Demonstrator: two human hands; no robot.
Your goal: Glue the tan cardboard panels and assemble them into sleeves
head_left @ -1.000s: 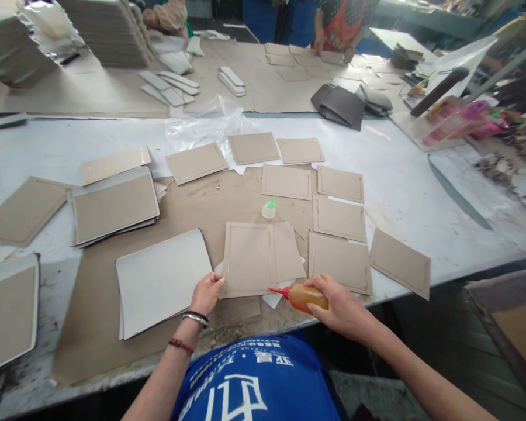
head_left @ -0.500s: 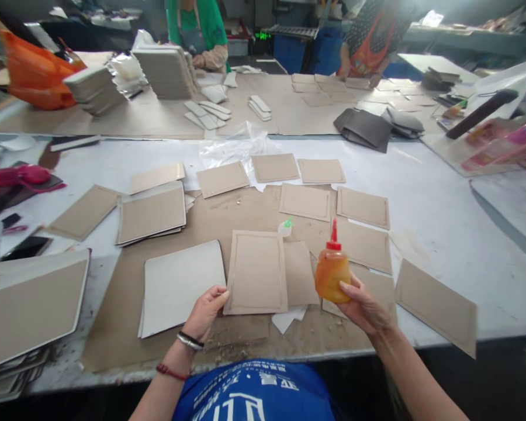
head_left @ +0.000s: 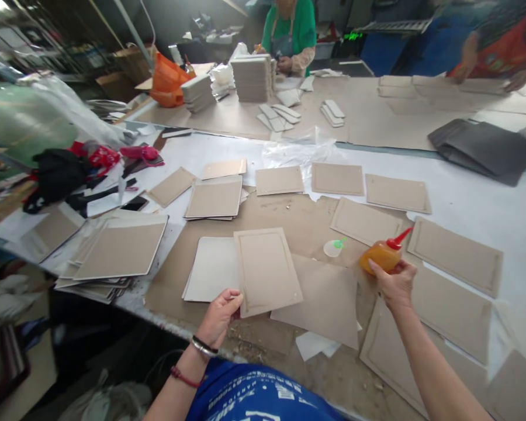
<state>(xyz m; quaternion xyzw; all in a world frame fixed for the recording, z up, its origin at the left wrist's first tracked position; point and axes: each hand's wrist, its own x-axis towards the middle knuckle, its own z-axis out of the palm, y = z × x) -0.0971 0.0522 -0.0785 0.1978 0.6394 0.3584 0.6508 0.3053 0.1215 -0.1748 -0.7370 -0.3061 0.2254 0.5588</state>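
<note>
Pinched by its lower left corner, a tan cardboard sheet (head_left: 269,269) is in my left hand (head_left: 221,316); a thin line of glue runs along its edges. The sheet partly covers a stack of pale grey boards (head_left: 211,266). My right hand (head_left: 394,283) grips a glue bottle (head_left: 380,256) with amber contents and a red nozzle, tilted so the nozzle points up and right. Between the hands lies another tan sheet (head_left: 324,295) on the table. A small clear bottle with a green tip (head_left: 333,248) lies just behind it.
Several glue-lined cardboard sheets (head_left: 456,254) arc around the back and right. Stacked boards (head_left: 118,248) stand at left, near a phone (head_left: 135,203). Across the table, a person in green (head_left: 289,35) works beside tall board piles (head_left: 251,79); another person's hands (head_left: 464,64) are at right.
My view has turned left. The glue bottle has tipped from upright to slanting right and moved away from the held sheet. My left hand has lifted and tilted the sheet over the grey stack.
</note>
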